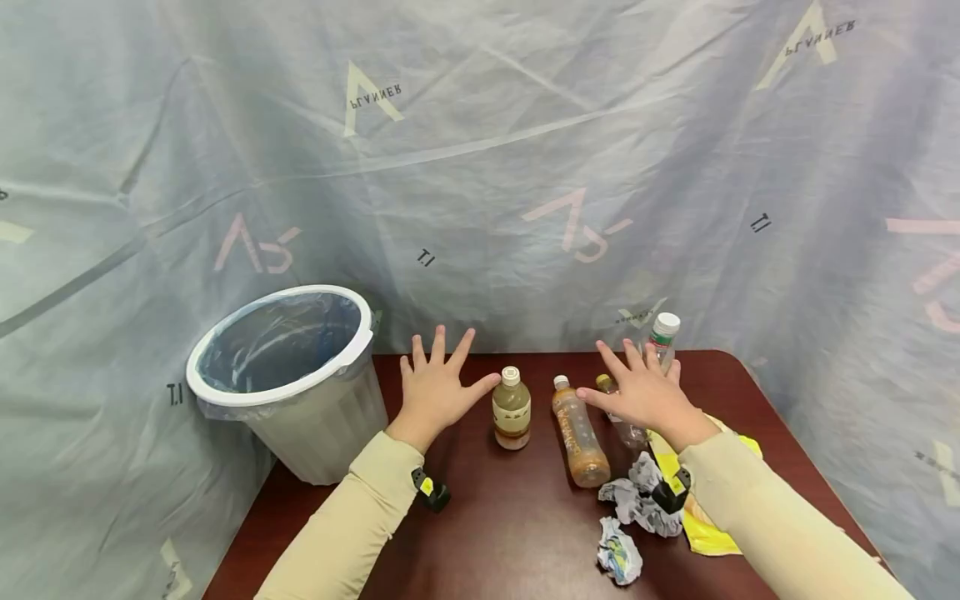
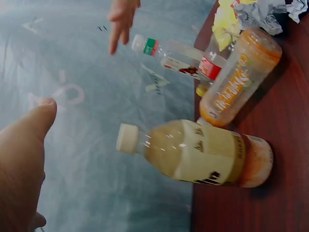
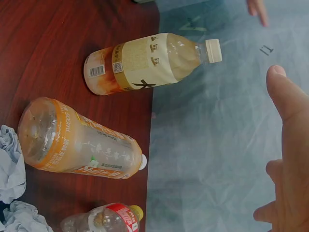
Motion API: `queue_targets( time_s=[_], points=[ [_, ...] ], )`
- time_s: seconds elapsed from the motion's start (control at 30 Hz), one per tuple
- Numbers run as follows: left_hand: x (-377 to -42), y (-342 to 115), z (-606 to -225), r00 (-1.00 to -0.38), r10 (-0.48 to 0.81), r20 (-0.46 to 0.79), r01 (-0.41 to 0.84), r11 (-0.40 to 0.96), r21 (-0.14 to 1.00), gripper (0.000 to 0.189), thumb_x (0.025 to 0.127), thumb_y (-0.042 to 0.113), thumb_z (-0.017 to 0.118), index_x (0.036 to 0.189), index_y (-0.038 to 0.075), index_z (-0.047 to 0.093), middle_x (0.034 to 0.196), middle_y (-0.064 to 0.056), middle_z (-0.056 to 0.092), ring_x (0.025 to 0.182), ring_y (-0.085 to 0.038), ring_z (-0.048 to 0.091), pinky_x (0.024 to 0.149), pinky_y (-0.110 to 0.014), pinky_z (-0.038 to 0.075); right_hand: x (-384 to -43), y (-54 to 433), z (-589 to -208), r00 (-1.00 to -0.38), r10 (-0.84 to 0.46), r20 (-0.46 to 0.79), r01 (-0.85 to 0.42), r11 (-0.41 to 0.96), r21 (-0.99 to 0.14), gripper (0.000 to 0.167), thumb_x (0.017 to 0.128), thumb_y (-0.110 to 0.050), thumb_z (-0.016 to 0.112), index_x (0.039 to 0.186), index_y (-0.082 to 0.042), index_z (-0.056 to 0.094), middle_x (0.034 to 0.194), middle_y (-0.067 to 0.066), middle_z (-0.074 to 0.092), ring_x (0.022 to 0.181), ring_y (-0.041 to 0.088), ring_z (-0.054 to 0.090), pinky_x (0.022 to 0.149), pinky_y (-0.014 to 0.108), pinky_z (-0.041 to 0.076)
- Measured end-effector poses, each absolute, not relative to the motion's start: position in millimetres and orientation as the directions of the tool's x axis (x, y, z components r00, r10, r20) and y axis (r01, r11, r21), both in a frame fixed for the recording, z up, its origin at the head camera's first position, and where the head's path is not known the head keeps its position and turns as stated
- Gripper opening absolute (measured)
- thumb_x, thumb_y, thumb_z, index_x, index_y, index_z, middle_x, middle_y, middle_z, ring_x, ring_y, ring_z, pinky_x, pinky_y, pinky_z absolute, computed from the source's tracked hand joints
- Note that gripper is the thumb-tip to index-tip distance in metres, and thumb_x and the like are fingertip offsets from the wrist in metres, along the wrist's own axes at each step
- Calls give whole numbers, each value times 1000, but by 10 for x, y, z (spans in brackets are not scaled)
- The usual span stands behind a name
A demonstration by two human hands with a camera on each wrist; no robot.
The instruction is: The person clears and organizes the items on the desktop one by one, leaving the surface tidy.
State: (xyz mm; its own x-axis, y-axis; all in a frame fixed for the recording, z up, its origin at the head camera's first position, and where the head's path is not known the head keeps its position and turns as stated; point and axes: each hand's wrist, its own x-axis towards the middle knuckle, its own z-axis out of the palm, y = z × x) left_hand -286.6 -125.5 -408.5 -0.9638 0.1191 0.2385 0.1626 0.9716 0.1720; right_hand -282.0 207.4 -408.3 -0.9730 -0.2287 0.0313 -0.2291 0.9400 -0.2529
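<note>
My left hand (image 1: 437, 390), fingers spread, is raised above the table between the bin and an upright bottle with a cream label (image 1: 512, 410); it holds nothing. The right hand (image 1: 643, 393) is also spread and holds nothing. It hovers over the right group of things. Near its thumb lies an orange-labelled bottle (image 1: 579, 433) on its side. A clear bottle with a yellow cap (image 1: 606, 383) lies partly hidden under that hand, its red label (image 3: 121, 215) showing in the right wrist view. Behind the fingers stands a clear bottle with a white cap (image 1: 665, 327).
A white-rimmed bin (image 1: 315, 392) with a clear liner stands at the table's left. Crumpled grey papers (image 1: 626, 500), another crumpled wrapper (image 1: 619, 552) and a yellow packet (image 1: 708, 533) lie at the right. Grey printed sheeting (image 1: 480, 208) hangs behind the brown table (image 1: 480, 533).
</note>
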Motion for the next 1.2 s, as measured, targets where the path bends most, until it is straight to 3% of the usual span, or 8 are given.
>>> queue_targets(
  time_s=[0.13,0.27,0.4,0.53,0.73,0.93,1.07,1.2],
  points=[
    [-2772,-1270,-3915,-925,167,340,233,959,164,86,90,84,34,162,41,17,169,-14,13,152,-49,9,116,-67,18,-2840,2061,-4106,-968,-246,43,-248,934,-258,104,87,-86,38,164,-19,17,164,30,10,146,60,0,103,82,-6],
    [-2685,-1296,-3707,-829,248,501,367,918,153,73,97,65,50,160,32,33,163,-19,26,150,-46,21,116,-61,26,-2825,2104,-4108,-966,-253,52,-258,930,-262,103,88,-84,40,164,-17,18,163,32,12,145,63,1,103,82,-6],
    [-2642,-1436,-3520,-679,294,673,453,889,68,65,93,43,67,151,21,49,152,-24,41,143,-46,35,114,-57,33,-2803,2155,-4113,-966,-254,45,-257,929,-267,102,90,-82,41,164,-16,17,161,35,14,143,65,1,102,83,-6],
    [-2596,-1767,-3402,-590,247,768,399,917,12,62,87,32,72,144,13,55,144,-27,47,136,-47,42,110,-58,36,-2821,2151,-4146,-964,-264,43,-265,924,-275,102,90,-82,41,164,-18,16,161,34,14,143,65,3,102,83,-4],
    [-2506,-2397,-3374,-644,74,761,207,975,81,61,87,39,71,137,6,58,135,-28,50,124,-48,48,102,-61,39,-2866,2101,-4213,-958,-284,46,-285,916,-281,102,90,-83,40,164,-18,16,161,34,14,143,64,3,102,82,-5],
    [-2436,-2877,-3503,-733,-1,680,97,990,106,65,90,53,65,137,8,58,137,-29,49,124,-50,47,103,-65,34,-2872,2118,-4234,-955,-290,61,-296,914,-276,99,91,-80,41,164,-16,19,161,34,18,142,65,7,102,83,-4],
    [-2327,-3132,-3530,-746,-56,663,46,990,136,65,92,57,63,139,12,57,143,-28,45,133,-51,38,108,-69,25,-2869,2131,-4250,-952,-296,74,-305,912,-275,97,92,-79,42,163,-15,20,160,34,20,142,65,8,102,83,-2],
    [-2234,-3386,-3487,-763,-172,623,-14,968,250,72,96,61,55,150,16,48,157,-30,28,145,-54,20,113,-71,12,-2880,2148,-4270,-953,-292,75,-301,913,-276,97,92,-79,41,163,-16,21,160,33,21,142,66,9,101,84,0]
  ],
)
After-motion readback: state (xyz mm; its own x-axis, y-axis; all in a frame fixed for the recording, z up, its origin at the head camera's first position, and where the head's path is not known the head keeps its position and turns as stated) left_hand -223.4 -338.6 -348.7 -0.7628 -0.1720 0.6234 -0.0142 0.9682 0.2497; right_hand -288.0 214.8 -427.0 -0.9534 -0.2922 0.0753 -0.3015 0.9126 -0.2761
